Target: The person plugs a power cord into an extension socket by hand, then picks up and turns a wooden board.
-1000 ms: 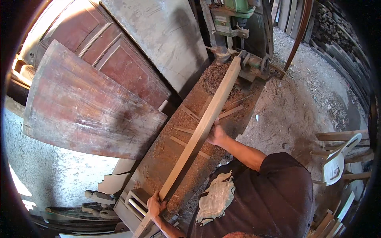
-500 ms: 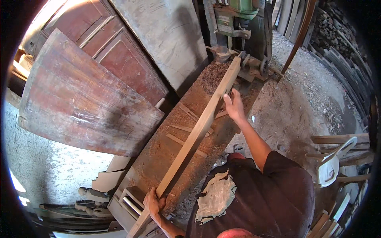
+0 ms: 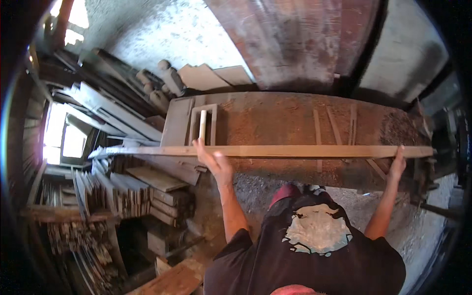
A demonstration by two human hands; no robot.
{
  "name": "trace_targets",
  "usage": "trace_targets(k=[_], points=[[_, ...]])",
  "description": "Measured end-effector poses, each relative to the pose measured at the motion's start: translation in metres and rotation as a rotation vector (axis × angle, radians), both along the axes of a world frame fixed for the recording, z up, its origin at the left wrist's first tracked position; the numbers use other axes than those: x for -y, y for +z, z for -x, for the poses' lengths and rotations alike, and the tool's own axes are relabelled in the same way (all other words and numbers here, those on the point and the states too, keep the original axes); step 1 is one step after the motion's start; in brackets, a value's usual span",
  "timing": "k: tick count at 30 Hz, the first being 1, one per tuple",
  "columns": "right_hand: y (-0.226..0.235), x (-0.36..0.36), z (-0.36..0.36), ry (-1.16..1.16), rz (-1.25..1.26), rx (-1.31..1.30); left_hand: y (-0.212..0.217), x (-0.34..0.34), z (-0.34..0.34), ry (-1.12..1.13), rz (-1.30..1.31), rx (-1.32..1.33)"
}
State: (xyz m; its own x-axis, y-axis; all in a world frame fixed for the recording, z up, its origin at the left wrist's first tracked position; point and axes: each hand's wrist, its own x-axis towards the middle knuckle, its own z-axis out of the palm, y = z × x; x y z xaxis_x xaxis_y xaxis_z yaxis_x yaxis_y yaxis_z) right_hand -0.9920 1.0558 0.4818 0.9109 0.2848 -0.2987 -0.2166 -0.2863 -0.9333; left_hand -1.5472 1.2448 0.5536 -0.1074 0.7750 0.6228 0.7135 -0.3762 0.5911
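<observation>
Holding a long wooden plank (image 3: 295, 151) level across the sawdust-covered bench (image 3: 275, 123).

Gripping it with left hand (image 3: 212, 161) near the middle and right hand (image 3: 397, 165) near the far end; lying beside stacked timber (image 3: 123, 196).

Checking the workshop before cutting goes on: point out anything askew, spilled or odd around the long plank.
Sawdust lies thick across the workbench. The long plank, gripped by the left hand and right hand, juts well beyond the bench's left end, unsupported.
</observation>
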Motion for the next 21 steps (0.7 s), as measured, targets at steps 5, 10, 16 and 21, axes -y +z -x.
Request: trace_targets(k=[5, 10, 16, 21], points=[[0.003, -0.011, 0.011, -0.081, -0.018, 0.084, -0.048, -0.011, 0.130, 0.181, 0.130, 0.924], [-0.012, -0.007, 0.001, -0.088, -0.169, -0.077, -0.073, -0.060, 0.232, 0.274, 0.333, 1.250], [0.005, -0.015, 0.018, -0.162, -0.186, -0.324, -0.060, -0.122, 0.277, 0.164, 0.350, 1.462], [0.010, -0.016, 0.025, -0.139, -0.321, -0.258, -0.056, -0.136, 0.269, 0.325, 0.340, 1.364]])
